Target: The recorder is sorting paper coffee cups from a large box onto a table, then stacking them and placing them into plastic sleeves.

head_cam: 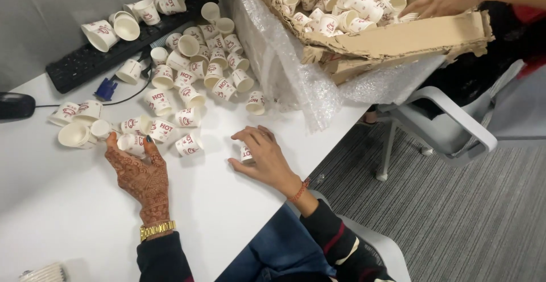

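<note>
— Well, what is that person doing with all those little paper cups point(187, 80)?

— Gathering them, I think. The left hand point(139, 171) lies flat and open on the white tabletop point(57, 214), with its fingers touching a cup lying on its side point(132, 142). The right hand point(267, 157) is curled over one small cup point(246, 155) near the table's edge, and holds it loosely.

— Where are the other cups?

— Spread over the tabletop, most tipped over. Some lie on a black keyboard point(85, 63). More fill a torn cardboard box point(398, 40) with bubble wrap point(284, 60) under it.

— Whose hand is in the box?

— Another person's hand point(435, 3), reaching in among the cups.

— What comes next?

— My guess is that the right hand needs to lift its cup and slip it into another one. It should pinch gently, because thin paper cups squash easily.
</note>
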